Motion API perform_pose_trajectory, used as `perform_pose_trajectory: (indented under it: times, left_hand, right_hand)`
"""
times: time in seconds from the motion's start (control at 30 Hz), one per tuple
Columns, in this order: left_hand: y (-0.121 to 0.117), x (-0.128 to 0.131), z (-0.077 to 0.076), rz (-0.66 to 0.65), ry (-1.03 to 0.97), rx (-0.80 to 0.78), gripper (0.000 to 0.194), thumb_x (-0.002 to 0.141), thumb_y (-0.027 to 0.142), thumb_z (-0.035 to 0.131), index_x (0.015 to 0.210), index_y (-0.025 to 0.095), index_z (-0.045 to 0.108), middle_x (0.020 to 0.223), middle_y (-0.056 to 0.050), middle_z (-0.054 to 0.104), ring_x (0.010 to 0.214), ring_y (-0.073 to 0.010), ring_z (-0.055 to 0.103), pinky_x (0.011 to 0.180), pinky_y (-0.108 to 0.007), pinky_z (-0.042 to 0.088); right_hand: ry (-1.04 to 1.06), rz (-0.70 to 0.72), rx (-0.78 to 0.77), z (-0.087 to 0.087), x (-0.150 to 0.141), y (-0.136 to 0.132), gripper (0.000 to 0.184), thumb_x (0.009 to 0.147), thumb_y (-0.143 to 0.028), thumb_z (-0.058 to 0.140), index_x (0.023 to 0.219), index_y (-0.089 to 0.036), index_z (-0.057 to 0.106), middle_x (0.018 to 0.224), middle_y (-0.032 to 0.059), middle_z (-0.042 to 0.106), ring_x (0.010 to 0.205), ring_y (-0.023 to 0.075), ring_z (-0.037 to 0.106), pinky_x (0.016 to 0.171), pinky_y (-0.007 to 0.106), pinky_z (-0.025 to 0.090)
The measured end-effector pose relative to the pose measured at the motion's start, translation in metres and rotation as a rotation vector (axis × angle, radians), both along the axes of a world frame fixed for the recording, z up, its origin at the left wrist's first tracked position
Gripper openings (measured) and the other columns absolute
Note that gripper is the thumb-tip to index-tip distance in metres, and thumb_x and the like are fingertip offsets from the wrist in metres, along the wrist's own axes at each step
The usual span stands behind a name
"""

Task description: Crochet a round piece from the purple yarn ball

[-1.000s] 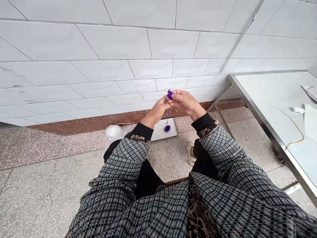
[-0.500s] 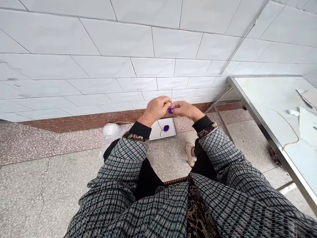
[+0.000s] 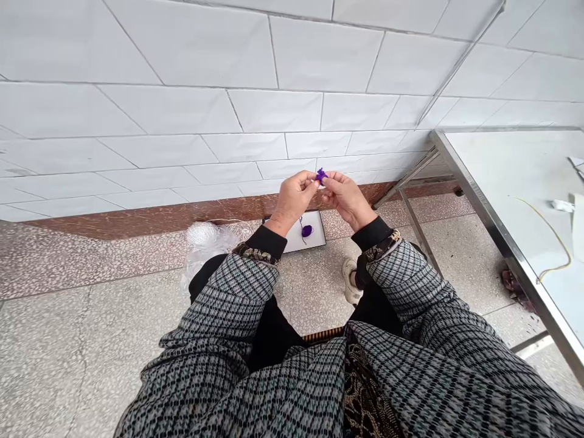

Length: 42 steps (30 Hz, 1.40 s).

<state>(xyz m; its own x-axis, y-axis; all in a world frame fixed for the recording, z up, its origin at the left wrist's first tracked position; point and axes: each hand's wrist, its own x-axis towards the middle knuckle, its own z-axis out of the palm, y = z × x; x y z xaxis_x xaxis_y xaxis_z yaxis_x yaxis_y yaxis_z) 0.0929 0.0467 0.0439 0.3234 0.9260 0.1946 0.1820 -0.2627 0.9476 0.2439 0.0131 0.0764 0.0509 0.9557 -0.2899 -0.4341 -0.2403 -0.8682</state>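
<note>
Between my hands is a small purple yarn piece (image 3: 322, 175), too small to make out its exact shape. My left hand (image 3: 294, 198) pinches its left side with thumb and forefinger. On the other side, my right hand (image 3: 345, 198) grips it with thumb and forefinger, the other fingers curled below. Beneath my hands, a shallow white box (image 3: 317, 220) with a dark edge lies on the floor. It holds a purple yarn ball (image 3: 306, 231), and a dark strand lies beside the ball.
A white yarn ball (image 3: 203, 234) in clear plastic (image 3: 194, 264) lies on the floor to the left. At the right stands a metal-edged table (image 3: 495, 222) with a yellow cord (image 3: 554, 234) on it. A tiled wall (image 3: 301, 109) rises in front.
Both hands have risen slightly, lifting the purple piece upward. My right hand has turned, and more of the piece now shows above the fingertips. The view has shifted a little.
</note>
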Motion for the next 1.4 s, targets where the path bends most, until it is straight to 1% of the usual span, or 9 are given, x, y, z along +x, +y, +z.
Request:
perform_pose_trajectory:
  times: [0.17, 0.3, 0.43, 0.63, 0.8, 1.03, 1.2, 1.33, 1.4]
  left_hand:
    - [-0.002, -0.009, 0.003, 0.007, -0.043, -0.079, 0.014, 0.095, 0.027, 0.068, 0.104, 0.018, 0.074, 0.080, 0.000, 0.068, 0.084, -0.0186, 0.067, 0.082, -0.029, 0.055]
    - [-0.004, -0.021, 0.007, 0.048, -0.001, -0.073, 0.012, 0.093, 0.025, 0.065, 0.101, 0.019, 0.073, 0.081, 0.000, 0.066, 0.081, -0.0177, 0.063, 0.080, -0.029, 0.053]
    - [-0.004, -0.034, 0.009, 0.050, 0.076, -0.051, 0.010, 0.092, 0.024, 0.065, 0.098, 0.020, 0.072, 0.079, 0.000, 0.066, 0.076, -0.0168, 0.059, 0.077, -0.029, 0.050]
    - [-0.008, -0.046, 0.009, 0.065, 0.177, -0.024, 0.013, 0.089, 0.023, 0.065, 0.098, 0.020, 0.073, 0.076, 0.002, 0.066, 0.071, -0.0159, 0.057, 0.075, -0.029, 0.047]
    - [-0.011, -0.053, 0.012, 0.019, 0.219, -0.009, 0.012, 0.091, 0.018, 0.063, 0.095, 0.019, 0.073, 0.077, 0.003, 0.066, 0.070, -0.0147, 0.055, 0.072, -0.028, 0.044]
    - [-0.013, -0.063, 0.010, -0.014, 0.336, 0.061, 0.011, 0.089, 0.015, 0.060, 0.082, 0.021, 0.066, 0.068, 0.005, 0.058, 0.063, -0.0136, 0.046, 0.065, -0.027, 0.036]
    - [-0.014, -0.068, 0.009, -0.020, 0.362, 0.035, 0.009, 0.087, 0.018, 0.063, 0.086, 0.021, 0.072, 0.069, 0.004, 0.064, 0.063, -0.0141, 0.050, 0.065, -0.028, 0.038]
    - [-0.013, -0.067, 0.008, 0.008, 0.300, -0.011, 0.009, 0.087, 0.022, 0.064, 0.083, 0.020, 0.071, 0.069, 0.003, 0.066, 0.063, -0.0139, 0.050, 0.064, -0.028, 0.038]
    - [-0.012, -0.065, 0.008, 0.034, 0.242, -0.043, 0.009, 0.087, 0.023, 0.064, 0.084, 0.020, 0.072, 0.074, 0.002, 0.071, 0.066, -0.0150, 0.057, 0.068, -0.028, 0.043]
  right_hand:
    - [-0.062, 0.078, 0.017, 0.000, -0.003, 0.001, 0.031, 0.090, -0.017, 0.094, 0.082, -0.020, 0.065, 0.066, -0.0084, 0.057, 0.056, 0.0053, 0.049, 0.055, 0.016, 0.049]
    - [-0.087, 0.155, 0.003, 0.002, -0.006, 0.002, 0.022, 0.091, -0.014, 0.088, 0.088, -0.020, 0.067, 0.069, -0.0076, 0.062, 0.056, 0.0059, 0.052, 0.057, 0.018, 0.052]
    - [-0.078, 0.183, 0.016, 0.004, -0.008, 0.006, 0.023, 0.090, -0.024, 0.092, 0.093, -0.023, 0.069, 0.081, -0.0061, 0.070, 0.059, 0.0061, 0.055, 0.059, 0.020, 0.055]
    - [-0.035, 0.267, -0.042, -0.005, -0.011, 0.010, 0.029, 0.077, -0.022, 0.099, 0.083, -0.021, 0.071, 0.072, -0.0063, 0.069, 0.060, 0.0069, 0.059, 0.062, 0.020, 0.056]
    - [-0.005, 0.320, -0.066, -0.012, -0.011, 0.013, 0.036, 0.068, -0.031, 0.108, 0.078, -0.019, 0.075, 0.066, -0.0058, 0.068, 0.058, 0.0063, 0.058, 0.062, 0.020, 0.059]
    - [-0.062, 0.373, -0.156, -0.017, -0.015, 0.012, 0.035, 0.074, -0.024, 0.107, 0.080, -0.018, 0.073, 0.067, -0.0030, 0.072, 0.057, 0.0079, 0.065, 0.059, 0.019, 0.061]
    - [-0.112, 0.377, -0.152, -0.019, -0.021, 0.010, 0.028, 0.083, -0.016, 0.102, 0.081, -0.018, 0.073, 0.070, 0.0016, 0.078, 0.061, 0.0102, 0.074, 0.061, 0.019, 0.064]
    - [-0.040, 0.299, -0.121, -0.018, -0.029, 0.006, 0.027, 0.081, -0.010, 0.101, 0.078, -0.016, 0.075, 0.067, 0.0000, 0.076, 0.058, 0.0080, 0.071, 0.062, 0.017, 0.064]
    - [-0.004, 0.247, -0.092, -0.016, -0.032, 0.005, 0.027, 0.079, -0.010, 0.102, 0.077, -0.016, 0.075, 0.068, -0.0015, 0.075, 0.057, 0.0070, 0.069, 0.061, 0.017, 0.063]
